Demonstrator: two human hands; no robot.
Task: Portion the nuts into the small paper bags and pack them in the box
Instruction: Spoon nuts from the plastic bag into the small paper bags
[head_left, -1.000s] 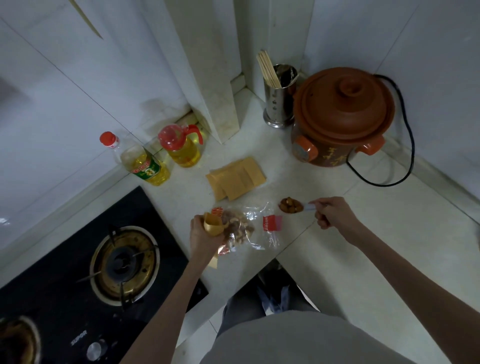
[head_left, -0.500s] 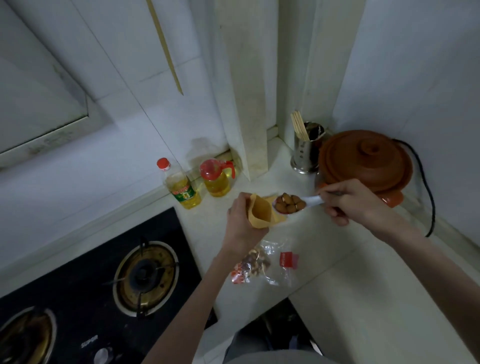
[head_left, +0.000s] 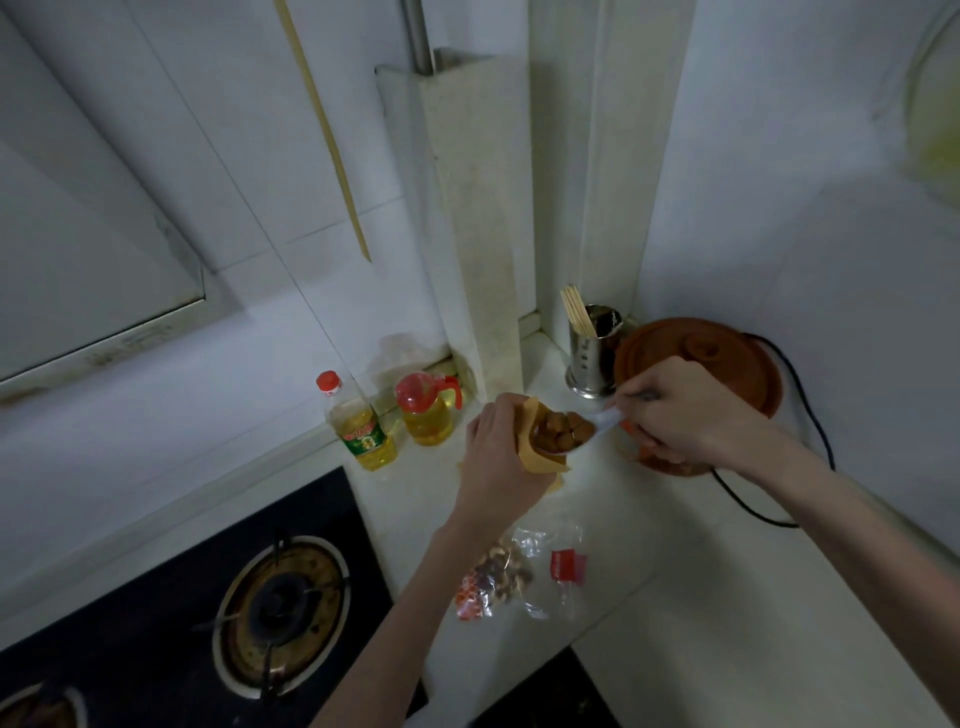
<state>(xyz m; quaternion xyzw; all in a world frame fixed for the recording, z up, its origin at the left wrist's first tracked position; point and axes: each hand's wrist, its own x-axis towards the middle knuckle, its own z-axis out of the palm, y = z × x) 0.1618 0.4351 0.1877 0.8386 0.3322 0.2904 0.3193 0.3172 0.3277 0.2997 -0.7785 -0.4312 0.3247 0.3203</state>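
My left hand (head_left: 498, 457) grips a small brown paper bag (head_left: 535, 457) held up above the counter, its mouth facing right. My right hand (head_left: 685, 410) holds a white spoon (head_left: 605, 420) heaped with brown nuts (head_left: 561, 434), and the spoon's bowl sits at the bag's mouth. Below on the white counter lies a clear plastic bag of nuts (head_left: 501, 574) with a red label. The stack of spare paper bags is mostly hidden behind my left hand. No box is in view.
Two oil bottles (head_left: 363, 426) (head_left: 427, 415) stand by the wall. A steel chopstick holder (head_left: 592, 351) and a brown clay pot (head_left: 727, 364) with a black cord sit in the corner. A black gas hob (head_left: 275, 613) fills the lower left.
Both hands have come together: the spoonful of nuts moved left to the bag's mouth, and my left hand raised the bag off the counter. The camera has tilted up.
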